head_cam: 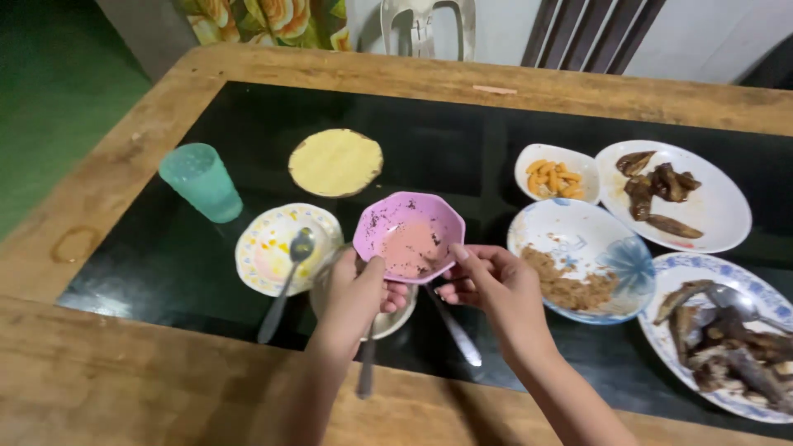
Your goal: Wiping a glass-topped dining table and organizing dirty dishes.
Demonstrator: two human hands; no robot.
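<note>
Both hands hold up a pink octagonal bowl [409,235], empty but for crumbs and smears, tilted toward me over the table. My left hand [357,293] grips its near-left rim, thumb on top. My right hand [487,285] pinches the near-right rim. Beneath the bowl a white plate [396,318] is partly hidden, with two metal utensil handles [454,330] sticking out toward me.
A small floral plate with a spoon [285,248] lies to the left, beside a teal cup [202,182] and a round yellow mat [335,162]. Right: a blue-flowered plate with brown crumbs [586,260], a dish of orange snacks [555,172], two plates of dark fried pieces [677,194]. The table has a wooden border [124,372].
</note>
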